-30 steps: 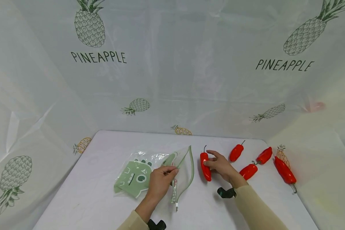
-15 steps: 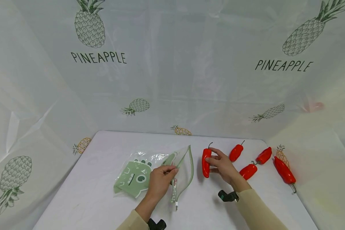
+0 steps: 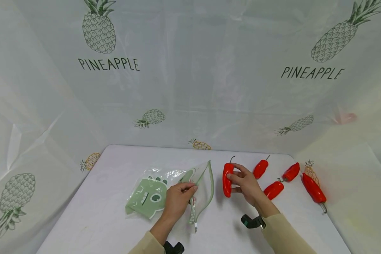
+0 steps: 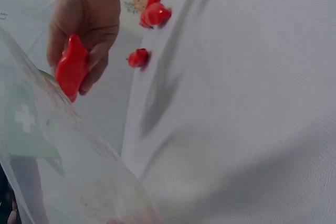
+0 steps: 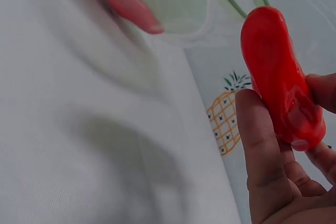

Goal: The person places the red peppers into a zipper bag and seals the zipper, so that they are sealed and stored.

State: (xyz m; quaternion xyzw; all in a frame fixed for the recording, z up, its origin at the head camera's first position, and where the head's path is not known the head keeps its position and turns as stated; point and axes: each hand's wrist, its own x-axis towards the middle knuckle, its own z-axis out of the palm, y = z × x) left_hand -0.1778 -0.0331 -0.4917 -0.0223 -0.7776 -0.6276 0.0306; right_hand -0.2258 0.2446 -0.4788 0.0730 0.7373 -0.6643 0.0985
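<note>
Pinching a glossy, elongated red pepper with a thin curved stem [image 3: 227, 180], the right hand [image 3: 247, 184] had its thumb and fingers clamped on it, just right of a clear plastic bag printed with a green one-eyed creature [image 3: 150, 197]. The left hand [image 3: 177, 200] had thumb and forefinger pressed together on the bag's narrow green trim [image 3: 212, 180]. The head view showed the stem; the right wrist view gave only the smooth rounded end, yet revealed a tapered red shape [image 5: 128, 6] behind the film (barely a sliver from above). A pale cross [image 4: 25, 118] on the bag appeared only at the left wrist. As for room, the trim stood spread apart, and a narrow strip of white tabletop [image 3: 104, 201] separated it from the pepper. Four other red peppers [image 3: 261, 168] lay farther right, the outermost along the table's right edge.
</note>
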